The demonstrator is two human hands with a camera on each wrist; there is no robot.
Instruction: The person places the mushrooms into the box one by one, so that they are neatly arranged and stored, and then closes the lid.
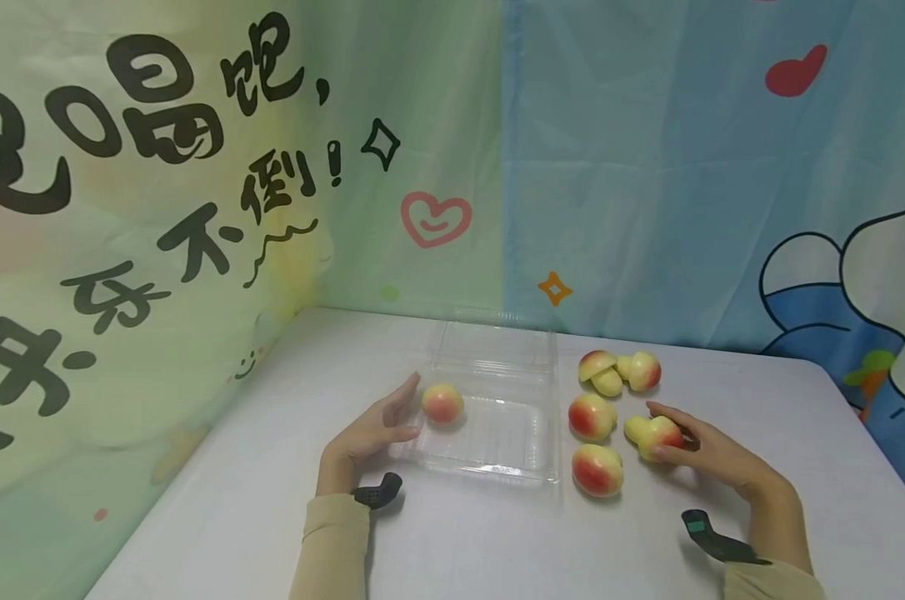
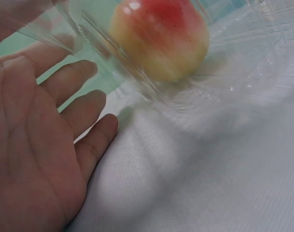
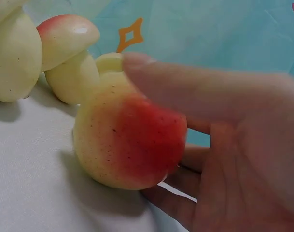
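In the head view my right hand (image 1: 711, 450) holds a toy mushroom (image 1: 655, 437) with a red-and-yellow cap and pale stem, at the right of the table. The right wrist view has the thumb across the near side of this mushroom's cap (image 3: 130, 140) and fingers behind it. My left hand (image 1: 370, 429) rests at the left edge of a clear plastic clamshell box (image 1: 497, 479), fingers loosely straight. Inside the box's left side sits another toy mushroom (image 1: 442, 404), cap toward me. The left wrist view shows its cap (image 2: 161, 38) through the clear wall, next to my fingers.
Between the box and my right hand lie two mushrooms, one farther (image 1: 592, 417) and one nearer (image 1: 597, 471). Behind them are two more, one cap-up (image 1: 598, 367) and one on its side (image 1: 643, 371). The box's raised lid (image 1: 497, 346) stands toward the printed curtain (image 1: 632, 208).
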